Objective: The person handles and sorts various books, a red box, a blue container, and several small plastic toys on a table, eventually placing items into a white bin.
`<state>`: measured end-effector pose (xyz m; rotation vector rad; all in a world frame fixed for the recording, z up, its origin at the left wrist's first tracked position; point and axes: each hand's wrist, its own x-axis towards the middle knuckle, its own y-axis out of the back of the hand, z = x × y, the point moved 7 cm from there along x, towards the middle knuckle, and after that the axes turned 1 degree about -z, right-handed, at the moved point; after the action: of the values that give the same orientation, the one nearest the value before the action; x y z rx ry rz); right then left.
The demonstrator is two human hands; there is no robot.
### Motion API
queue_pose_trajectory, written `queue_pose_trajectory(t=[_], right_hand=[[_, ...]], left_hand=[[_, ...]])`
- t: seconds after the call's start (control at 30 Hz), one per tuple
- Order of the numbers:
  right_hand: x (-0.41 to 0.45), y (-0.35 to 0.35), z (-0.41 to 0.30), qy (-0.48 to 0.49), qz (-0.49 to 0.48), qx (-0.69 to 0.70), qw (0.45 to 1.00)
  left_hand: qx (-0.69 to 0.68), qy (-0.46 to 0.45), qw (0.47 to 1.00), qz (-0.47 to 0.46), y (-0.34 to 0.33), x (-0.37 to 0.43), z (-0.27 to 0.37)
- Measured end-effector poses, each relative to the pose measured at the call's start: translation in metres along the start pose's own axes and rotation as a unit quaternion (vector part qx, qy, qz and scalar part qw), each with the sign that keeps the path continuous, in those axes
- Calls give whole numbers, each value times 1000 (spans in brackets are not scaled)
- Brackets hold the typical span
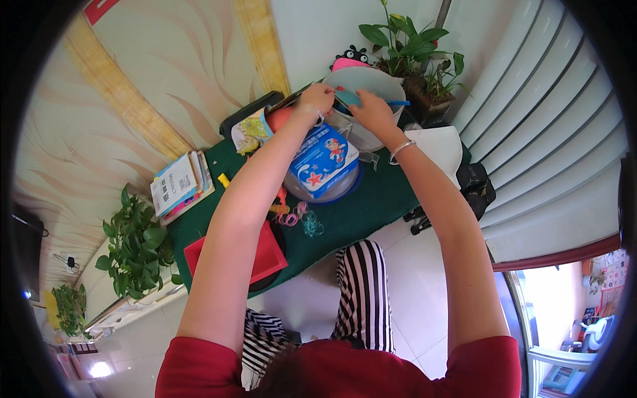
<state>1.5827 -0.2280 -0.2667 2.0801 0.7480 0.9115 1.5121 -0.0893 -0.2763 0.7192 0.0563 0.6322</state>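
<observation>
Both arms reach across a table with a green cloth (343, 219) to a large white bucket (368, 79) at its back. My left hand (318, 98) is at the bucket's left rim, its fingers bent at the edge of a thin flat item; whether they grip it is unclear. My right hand (372, 112) is over the bucket's mouth, fingers against a flat teal item (348, 97). A blue stick-like thing (398, 103) lies across the rim. Nearer me, a blue and white box (326, 159) with a cartoon figure rests on a round clear container with a blue rim (343, 194).
Left on the table are a stack of books (181, 186), a red tray (268, 253) and pink and teal coiled bands (312, 224). Potted plants stand at the back right (408, 45) and left (137, 244). A white object (438, 147) lies right of the bucket.
</observation>
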Motion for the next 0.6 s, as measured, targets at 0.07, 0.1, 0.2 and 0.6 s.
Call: queue_pose_trajectory(t=[0.07, 0.1, 0.2, 0.6], right_hand=[[13, -15, 20, -52, -81, -35, 995], [14, -31, 29, -101, -164, -65, 979], [31, -56, 49, -85, -218, -74, 969], [2, 19, -11, 11, 17, -189, 982]], left_hand=[[-16, 105, 990, -89, -22, 18, -7], [-16, 110, 990, -89, -26, 25, -7], [41, 140, 982, -123, -44, 41, -4], [-32, -41, 987, 154, 7, -2, 45]])
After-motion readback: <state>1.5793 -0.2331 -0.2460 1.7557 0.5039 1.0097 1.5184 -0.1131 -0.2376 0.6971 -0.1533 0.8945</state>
